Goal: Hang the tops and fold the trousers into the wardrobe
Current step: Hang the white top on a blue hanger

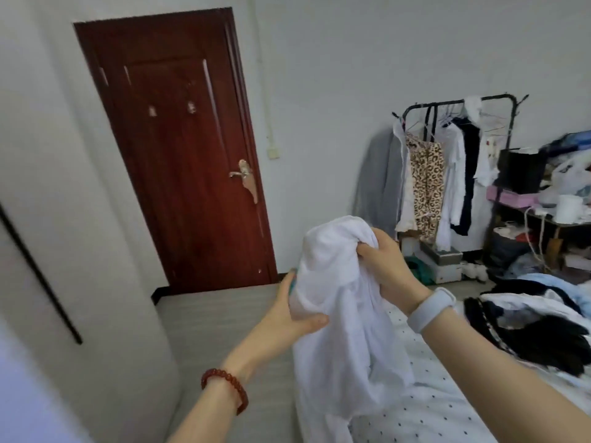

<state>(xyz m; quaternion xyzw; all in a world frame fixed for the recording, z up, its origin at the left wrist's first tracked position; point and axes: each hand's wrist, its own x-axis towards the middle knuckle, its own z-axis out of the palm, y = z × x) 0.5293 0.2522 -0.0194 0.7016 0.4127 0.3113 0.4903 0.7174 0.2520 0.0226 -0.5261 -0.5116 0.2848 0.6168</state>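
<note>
The left hand (292,318) grips the white top (335,314) from the side, thumb pressed across the cloth and fingers hidden behind it. The right hand (385,262) holds a bunched fold near the top of the garment, fingers curled tight into it. The top hangs between the two hands, lifted in the air, its lower part trailing onto the dotted white bed sheet (428,407). A red bead bracelet (225,390) circles the left wrist (a pale band (431,310) sits on the right). Dark and light clothes (531,324) lie heaped on the bed to the right. Farther back stand a black clothes rack (454,148) with hanging garments and a closed brown door (179,148).
</note>
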